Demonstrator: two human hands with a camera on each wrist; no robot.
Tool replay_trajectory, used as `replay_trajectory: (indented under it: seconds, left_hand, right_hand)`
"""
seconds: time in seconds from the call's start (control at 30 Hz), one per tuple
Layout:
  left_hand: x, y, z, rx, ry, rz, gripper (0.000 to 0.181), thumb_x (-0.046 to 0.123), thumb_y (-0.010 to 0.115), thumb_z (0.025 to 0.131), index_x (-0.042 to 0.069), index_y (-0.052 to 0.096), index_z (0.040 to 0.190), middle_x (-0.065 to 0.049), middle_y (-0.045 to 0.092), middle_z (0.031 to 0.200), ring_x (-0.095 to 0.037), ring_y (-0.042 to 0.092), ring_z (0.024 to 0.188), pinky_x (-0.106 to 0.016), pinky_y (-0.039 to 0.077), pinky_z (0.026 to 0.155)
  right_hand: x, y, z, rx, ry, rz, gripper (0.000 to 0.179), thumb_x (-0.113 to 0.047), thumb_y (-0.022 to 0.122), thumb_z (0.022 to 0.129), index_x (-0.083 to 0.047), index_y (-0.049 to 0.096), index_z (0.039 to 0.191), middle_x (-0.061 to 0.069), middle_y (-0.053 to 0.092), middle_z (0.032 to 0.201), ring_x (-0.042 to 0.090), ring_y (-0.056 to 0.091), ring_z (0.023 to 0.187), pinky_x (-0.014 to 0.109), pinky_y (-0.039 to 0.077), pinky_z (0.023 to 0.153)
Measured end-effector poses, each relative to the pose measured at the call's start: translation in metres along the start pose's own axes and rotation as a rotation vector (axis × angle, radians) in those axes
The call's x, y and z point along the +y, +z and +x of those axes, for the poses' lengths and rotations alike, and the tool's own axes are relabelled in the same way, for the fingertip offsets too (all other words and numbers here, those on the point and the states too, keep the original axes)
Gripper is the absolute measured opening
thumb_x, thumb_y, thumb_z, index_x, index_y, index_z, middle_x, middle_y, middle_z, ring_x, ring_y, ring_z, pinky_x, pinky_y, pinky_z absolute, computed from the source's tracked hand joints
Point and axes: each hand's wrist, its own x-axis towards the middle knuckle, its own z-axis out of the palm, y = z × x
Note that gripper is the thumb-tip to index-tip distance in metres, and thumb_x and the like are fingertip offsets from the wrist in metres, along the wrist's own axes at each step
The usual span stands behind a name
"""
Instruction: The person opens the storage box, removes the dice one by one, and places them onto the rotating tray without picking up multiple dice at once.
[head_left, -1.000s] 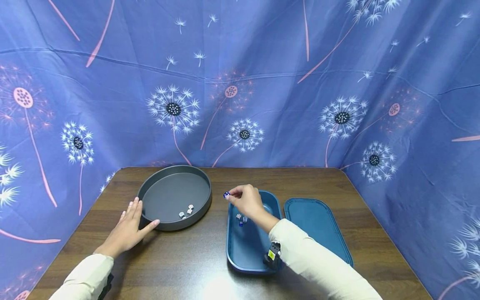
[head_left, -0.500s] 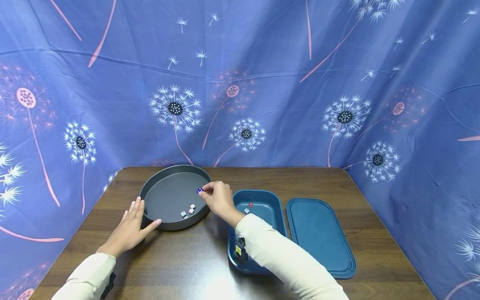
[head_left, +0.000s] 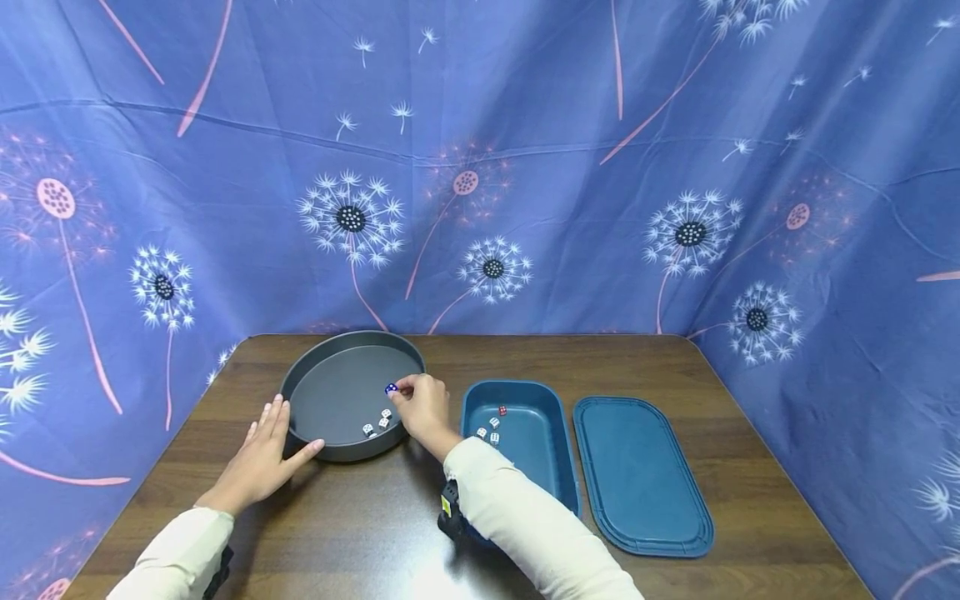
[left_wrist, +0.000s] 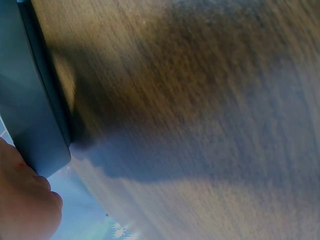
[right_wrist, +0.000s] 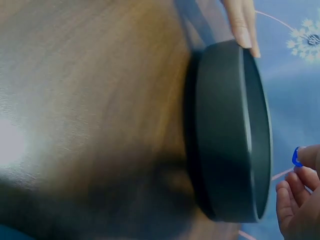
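Note:
A blue die point(head_left: 391, 389) is pinched between the thumb and fingers of my right hand point(head_left: 423, 407), over the right part of a round dark grey pan point(head_left: 352, 450). In the right wrist view the blue die point(right_wrist: 297, 156) shows at the fingertips, above the pan's rim. Several white dice point(head_left: 368, 430) lie on the pan floor near its front right. My left hand point(head_left: 257, 457) rests with spread, straight fingers against the pan's left front rim. The left wrist view catches part of that hand point(left_wrist: 27, 205) beside the pan wall point(left_wrist: 30, 100).
Right of the pan stands a blue rectangular container point(head_left: 551, 433) holding a red die point(head_left: 502, 410) and several pale dice point(head_left: 482, 432). My right forearm crosses its front part. A flat blue lid point(head_left: 645, 475) lies further right on the wooden table point(head_left: 345, 533).
My right hand has carried the blue die leftward from above the blue container to above the pan, then slightly lower. The left hand stays at the pan's rim.

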Motion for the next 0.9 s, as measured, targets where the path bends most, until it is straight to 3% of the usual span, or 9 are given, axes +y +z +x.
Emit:
replay_trajectory:
  seconds: [0.4, 0.9]
  left_hand:
    - [-0.001, 0.002, 0.002, 0.002, 0.007, -0.003, 0.099, 0.058, 0.048, 0.093, -0.014, 0.008, 0.147, -0.032, 0.0, 0.155, -0.046, -0.002, 0.144, -0.063, 0.008, 0.113]
    - [-0.001, 0.002, 0.001, 0.008, 0.006, -0.01, 0.099, 0.058, 0.049, 0.093, -0.014, 0.008, 0.147, -0.032, 0.001, 0.155, -0.046, -0.002, 0.144, -0.062, 0.007, 0.113]
  right_hand:
    - [0.011, 0.027, -0.008, 0.045, -0.018, -0.052, 0.006, -0.016, 0.079, 0.076, -0.012, 0.077, 0.08, -0.006, 0.069, 0.069, 0.008, 0.062, 0.064, 0.023, 0.046, 0.06]
    - [0.021, 0.037, -0.015, 0.087, -0.145, -0.182, 0.011, -0.016, 0.079, 0.078, -0.01, 0.076, 0.086, 0.002, 0.069, 0.083, 0.018, 0.068, 0.078, 0.03, 0.054, 0.069]
